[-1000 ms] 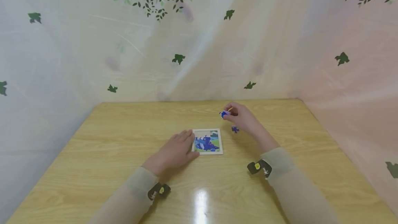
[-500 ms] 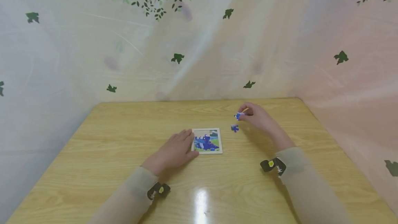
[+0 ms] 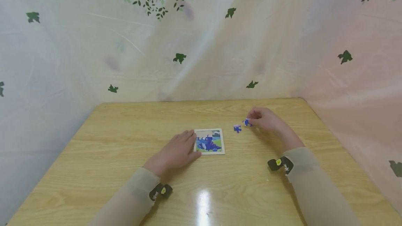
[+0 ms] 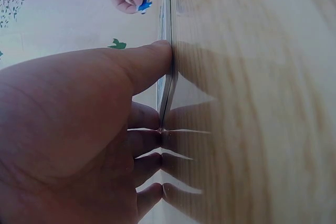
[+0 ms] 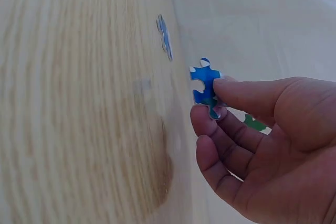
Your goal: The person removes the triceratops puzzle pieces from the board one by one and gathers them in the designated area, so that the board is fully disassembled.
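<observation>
A small framed jigsaw puzzle (image 3: 223,142) with a blue dinosaur picture lies flat on the table; bare backing shows at its upper left. My left hand (image 3: 176,151) rests against the puzzle's left side, fingers extended, with the thumb at the near edge. In the left wrist view the thumb (image 4: 149,61) touches the frame's rim. My right hand (image 3: 267,119), farther back and to the right, pinches a blue jigsaw piece (image 5: 206,85) between thumb and fingers, low over the table. A second jigsaw piece (image 3: 237,128) lies on the wood between that hand and the puzzle.
The wood-grain table (image 3: 103,170) ends at the back against a pale curtain (image 3: 207,44) printed with leaves and branches. Both sleeves carry a dark wrist camera (image 3: 280,164). Light glares off the table's near middle.
My right hand has moved right with the pinched jigsaw piece, passing behind the loose piece, then lowered toward the table. The left hand has stayed at the puzzle.
</observation>
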`<state>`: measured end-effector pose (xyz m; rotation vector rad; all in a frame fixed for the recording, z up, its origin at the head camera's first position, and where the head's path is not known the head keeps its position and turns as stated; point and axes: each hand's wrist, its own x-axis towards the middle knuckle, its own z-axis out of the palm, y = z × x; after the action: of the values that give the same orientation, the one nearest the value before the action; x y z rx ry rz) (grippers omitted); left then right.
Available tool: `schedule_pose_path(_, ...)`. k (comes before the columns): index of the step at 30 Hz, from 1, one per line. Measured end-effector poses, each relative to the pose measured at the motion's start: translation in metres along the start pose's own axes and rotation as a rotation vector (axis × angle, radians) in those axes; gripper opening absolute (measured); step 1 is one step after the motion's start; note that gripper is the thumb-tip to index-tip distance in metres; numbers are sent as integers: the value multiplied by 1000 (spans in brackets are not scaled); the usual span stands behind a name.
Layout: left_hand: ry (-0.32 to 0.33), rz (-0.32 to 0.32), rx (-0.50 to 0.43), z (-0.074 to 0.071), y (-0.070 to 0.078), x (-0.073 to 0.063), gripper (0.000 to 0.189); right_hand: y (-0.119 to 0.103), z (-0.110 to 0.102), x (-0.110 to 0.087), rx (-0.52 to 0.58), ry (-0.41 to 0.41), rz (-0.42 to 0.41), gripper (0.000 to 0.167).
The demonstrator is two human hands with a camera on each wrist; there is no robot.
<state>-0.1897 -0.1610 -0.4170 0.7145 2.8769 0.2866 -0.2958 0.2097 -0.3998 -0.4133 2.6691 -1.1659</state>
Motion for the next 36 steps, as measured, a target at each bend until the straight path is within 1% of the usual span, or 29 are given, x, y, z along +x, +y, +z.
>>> schedule_pose_path(9,5,2,6,0,-1,1,79,1,-1,-1,-22,-22,-18,16)
schedule_pose_path(13,1,4,5,-1,-1,1,80,2,0,0,-41,-29,-38,13)
schedule_pose_path(18,-6,-3,-3,-2,-1,0,80,4,2,1,-49,-39,-24,11)
schedule_pose_path(22,-10,-7,-10,-2,0,0,80,5,4,1,-62,-31,-16,13)
schedule_pose_path(29,-12,-6,-1,0,-1,0,80,7,8,2,-98,-32,-20,16)
schedule_pose_path(36,-10,-3,-7,1,-2,0,80,6,10,3,-139,-30,-33,15)
